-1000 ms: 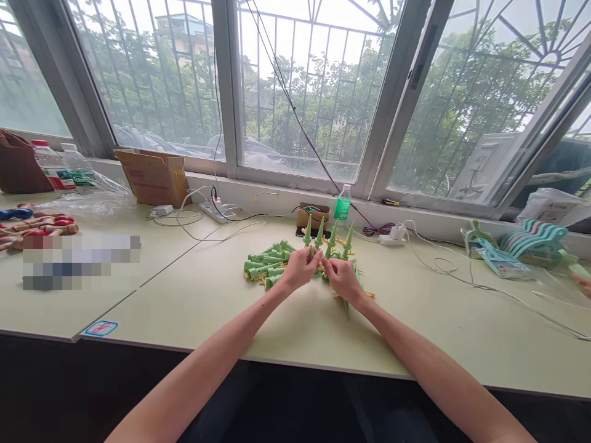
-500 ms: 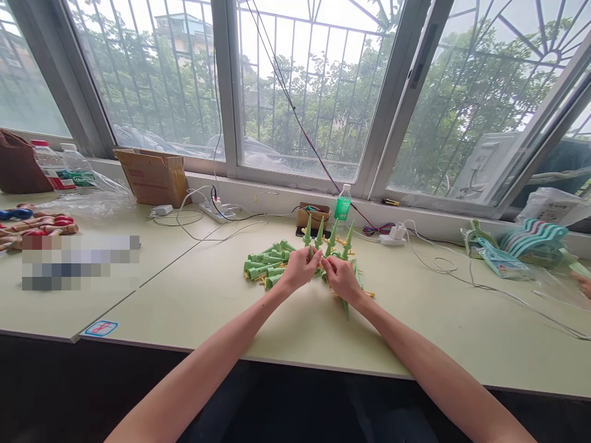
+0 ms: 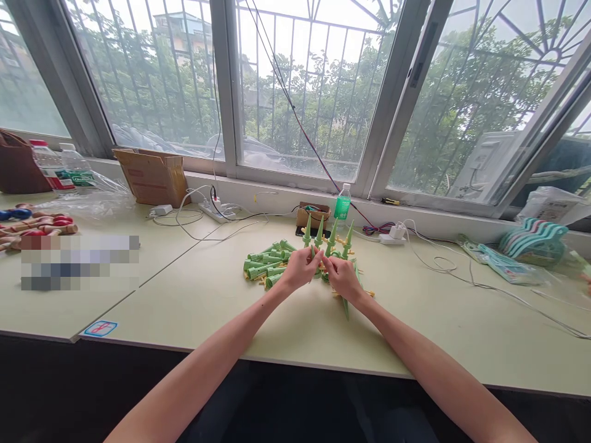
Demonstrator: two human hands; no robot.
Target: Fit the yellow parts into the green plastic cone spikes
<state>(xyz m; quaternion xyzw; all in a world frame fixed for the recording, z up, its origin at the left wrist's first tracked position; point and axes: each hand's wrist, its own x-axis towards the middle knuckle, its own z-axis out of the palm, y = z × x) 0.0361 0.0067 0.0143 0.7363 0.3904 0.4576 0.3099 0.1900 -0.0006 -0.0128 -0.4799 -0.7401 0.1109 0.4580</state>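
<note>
My left hand (image 3: 302,268) is closed around a green plastic watering spike, whose thin tip (image 3: 313,251) shows above the fingers. My right hand (image 3: 341,274) pinches close against it at the same spot; what its fingertips hold is hidden. Behind my hands several green spikes (image 3: 330,240) with yellow valves stand point up. A heap of green tubular spike bodies (image 3: 258,269) lies to the left of my left hand. Below my right hand another green spike (image 3: 346,307) points towards the table's front edge, with a yellow valve (image 3: 369,294) beside it.
A small cardboard box (image 3: 313,215) and a green-labelled bottle (image 3: 342,203) stand behind the spikes. White cables (image 3: 443,266) cross the table's right side near stacked teal hangers (image 3: 530,241). At the right edge a co-worker's hand (image 3: 588,282) shows partly. A larger carton (image 3: 152,178) stands back left.
My hands stay nearly in place, the right one shifting only slightly. At the far right, the raised green item beside the teal hangers now lies flatter, and the co-worker's hand has moved slightly outward.
</note>
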